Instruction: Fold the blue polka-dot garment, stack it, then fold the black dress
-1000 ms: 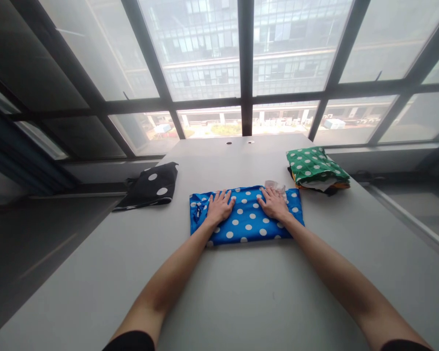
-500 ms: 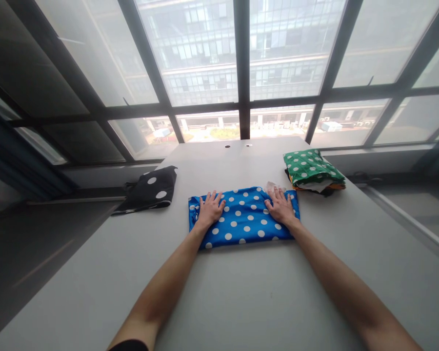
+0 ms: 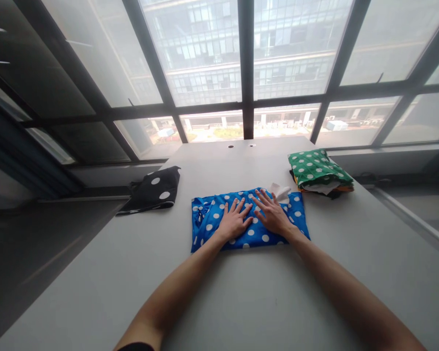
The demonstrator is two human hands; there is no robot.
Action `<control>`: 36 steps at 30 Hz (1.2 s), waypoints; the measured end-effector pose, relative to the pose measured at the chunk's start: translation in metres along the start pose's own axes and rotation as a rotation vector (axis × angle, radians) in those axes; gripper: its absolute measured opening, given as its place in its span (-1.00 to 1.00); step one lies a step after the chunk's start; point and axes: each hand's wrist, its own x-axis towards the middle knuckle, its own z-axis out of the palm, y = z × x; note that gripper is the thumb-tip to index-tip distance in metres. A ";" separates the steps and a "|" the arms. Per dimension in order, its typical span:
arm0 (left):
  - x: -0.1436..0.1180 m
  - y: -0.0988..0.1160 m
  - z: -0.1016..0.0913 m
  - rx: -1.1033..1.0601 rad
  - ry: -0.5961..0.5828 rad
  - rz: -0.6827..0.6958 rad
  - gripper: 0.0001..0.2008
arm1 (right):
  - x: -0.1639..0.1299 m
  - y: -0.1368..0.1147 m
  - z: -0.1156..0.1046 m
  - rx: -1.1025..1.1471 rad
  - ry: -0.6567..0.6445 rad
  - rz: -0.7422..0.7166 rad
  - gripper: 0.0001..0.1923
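Fingers of the left hand [image 3: 234,225] and right hand [image 3: 273,216], splayed flat and gripping nothing, rest on a folded, rectangular, shiny blue fabric piece with white polka dots [image 3: 243,240], lying on the white table [image 3: 223,302]. The fabric should be light, soft and somewhat slippery; hold is best taken at both short ends, which lie outward of the fingers

There are two hands [image 3: 235,224] [image 3: 273,215], two cloths [image 3: 254,235] [image 3: 151,191] and one cloth stack [image 3: 316,168].
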 end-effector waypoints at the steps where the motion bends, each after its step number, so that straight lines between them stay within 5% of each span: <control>1: 0.000 0.000 -0.001 -0.002 -0.004 0.003 -0.35 | 0.000 -0.004 0.002 0.007 -0.045 0.011 -0.38; 6: 0.001 0.001 -0.003 -0.021 -0.006 -0.003 -0.34 | 0.001 -0.010 0.016 0.014 -0.254 0.218 -0.33; 18: 0.004 0.000 -0.002 -0.030 -0.003 -0.017 -0.34 | -0.007 -0.014 0.010 0.005 -0.172 0.557 -0.24; 22: 0.004 0.000 -0.002 -0.035 -0.005 -0.024 -0.34 | -0.022 0.010 -0.006 0.219 -0.002 0.529 -0.29; 26: 0.004 -0.001 -0.003 -0.044 -0.011 -0.016 -0.33 | -0.045 0.061 -0.042 0.423 0.211 0.854 -0.46; 31: 0.004 0.001 -0.005 -0.045 -0.025 -0.028 -0.32 | -0.060 0.098 -0.066 0.612 0.074 1.098 -0.79; 36: 0.004 0.003 -0.006 -0.049 -0.023 -0.025 -0.32 | -0.054 0.091 -0.062 0.803 -0.006 1.139 -0.70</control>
